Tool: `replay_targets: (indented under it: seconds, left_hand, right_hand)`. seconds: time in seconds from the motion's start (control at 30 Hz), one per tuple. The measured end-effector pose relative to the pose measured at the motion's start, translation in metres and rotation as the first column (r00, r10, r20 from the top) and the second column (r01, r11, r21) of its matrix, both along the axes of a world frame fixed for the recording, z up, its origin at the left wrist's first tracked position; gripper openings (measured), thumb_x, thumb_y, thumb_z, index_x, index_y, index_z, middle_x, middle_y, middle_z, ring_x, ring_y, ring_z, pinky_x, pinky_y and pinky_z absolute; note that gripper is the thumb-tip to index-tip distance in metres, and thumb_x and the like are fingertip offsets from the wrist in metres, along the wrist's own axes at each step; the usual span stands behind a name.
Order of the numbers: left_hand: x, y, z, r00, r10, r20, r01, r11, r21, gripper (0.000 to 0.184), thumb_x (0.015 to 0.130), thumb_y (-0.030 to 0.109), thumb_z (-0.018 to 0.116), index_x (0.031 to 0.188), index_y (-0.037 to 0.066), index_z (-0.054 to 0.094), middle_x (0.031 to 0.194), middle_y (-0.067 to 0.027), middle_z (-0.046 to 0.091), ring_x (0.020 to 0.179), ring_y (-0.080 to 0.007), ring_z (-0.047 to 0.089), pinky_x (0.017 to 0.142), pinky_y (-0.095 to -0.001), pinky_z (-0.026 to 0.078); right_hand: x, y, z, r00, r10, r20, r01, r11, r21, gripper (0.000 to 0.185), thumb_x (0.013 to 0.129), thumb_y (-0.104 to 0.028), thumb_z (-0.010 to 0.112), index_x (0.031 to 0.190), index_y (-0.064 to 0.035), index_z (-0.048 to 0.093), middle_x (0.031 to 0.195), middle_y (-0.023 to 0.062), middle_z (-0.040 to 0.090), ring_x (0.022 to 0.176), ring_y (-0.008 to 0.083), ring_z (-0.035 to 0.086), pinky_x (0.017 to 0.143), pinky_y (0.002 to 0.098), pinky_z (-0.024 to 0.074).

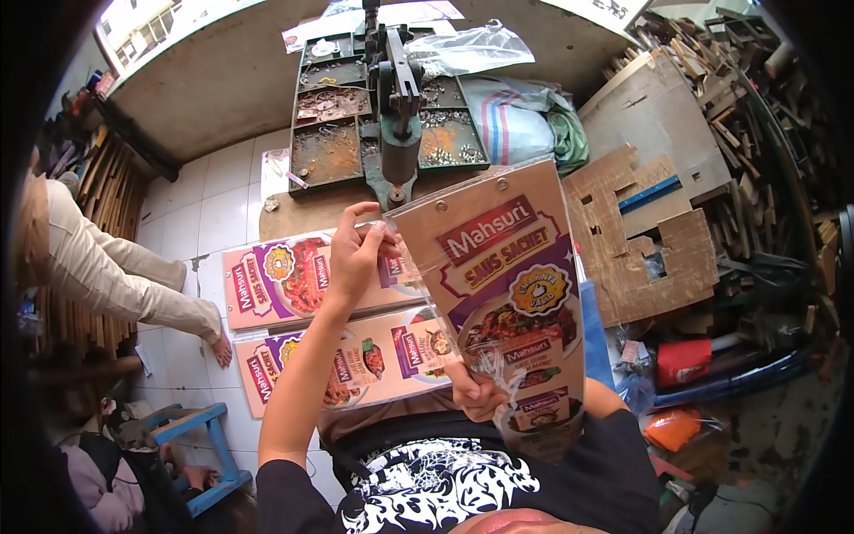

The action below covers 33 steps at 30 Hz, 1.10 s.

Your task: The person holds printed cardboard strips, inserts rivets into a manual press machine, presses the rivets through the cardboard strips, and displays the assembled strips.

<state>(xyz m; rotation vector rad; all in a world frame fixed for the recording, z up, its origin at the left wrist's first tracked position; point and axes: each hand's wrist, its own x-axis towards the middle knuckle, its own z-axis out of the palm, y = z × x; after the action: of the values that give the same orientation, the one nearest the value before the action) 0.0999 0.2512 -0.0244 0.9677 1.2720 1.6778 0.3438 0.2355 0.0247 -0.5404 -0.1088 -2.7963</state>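
Observation:
A printed banner (503,258) in clear plastic, with metal eyelets near its top edge, is held upright in front of me. My right hand (479,392) grips its lower left edge, fingers curled round crumpled plastic. At its upper left corner is my left hand (363,245), its thumb and fingers pinched together near the edge; what is between them is too small to make out. More banners (267,289) lie flat beneath my left forearm. Just beyond the held banner's top stands a green eyelet press (400,133).
Behind the press, a sectioned tray (329,147) holds small metal parts. A white woven sack (516,116) lies beside it. Cut boards (640,231) and wood scraps are on the right. Another person's legs (116,258) and a blue stool (213,436) are at left.

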Motion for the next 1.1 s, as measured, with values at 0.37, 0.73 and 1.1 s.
replay_targets:
  seconds: [0.37,0.73,1.1]
  left_hand:
    - [0.006,-0.035,0.025,0.995,0.098,0.026,-0.097,0.995,-0.012,0.029,0.098,0.006,0.049,0.125,-0.004,0.046,0.098,-0.0147,0.066,0.087,-0.0189,0.067,0.080,-0.0311,0.056]
    - [0.005,-0.231,0.029,0.901,-0.432,0.026,0.421,0.890,0.176,0.118,0.068,0.054,0.085,0.151,-0.002,0.022,0.150,-0.0172,0.035,0.138,-0.0280,0.036,0.113,-0.0451,0.030]
    - [-0.024,-0.224,0.061,0.917,0.004,-0.399,0.170,0.901,0.399,0.017,0.099,0.019,0.053,0.090,0.005,0.055,0.074,-0.0176,0.067,0.073,-0.0315,0.071,0.087,-0.0510,0.055]
  right_hand:
    - [0.012,0.003,-0.004,0.989,-0.126,0.075,0.106,0.968,0.227,0.051,0.095,-0.046,0.052,0.109,0.0035,0.051,0.072,0.0026,0.045,0.051,0.0122,0.047,0.050,0.0278,0.0351]
    - [0.002,0.033,0.055,0.804,-0.566,-0.183,-0.176,-0.520,0.836,0.040,0.101,-0.032,0.045,0.088,0.0032,0.057,0.079,0.0194,0.060,0.074,0.0306,0.058,0.070,0.0411,0.0443]
    - [-0.004,-0.026,-0.004,0.986,-0.070,0.149,-0.149,0.003,0.989,0.051,0.106,-0.041,0.035,0.123,0.0020,0.057,0.117,0.0103,0.061,0.110,0.0166,0.053,0.096,0.0340,0.0413]
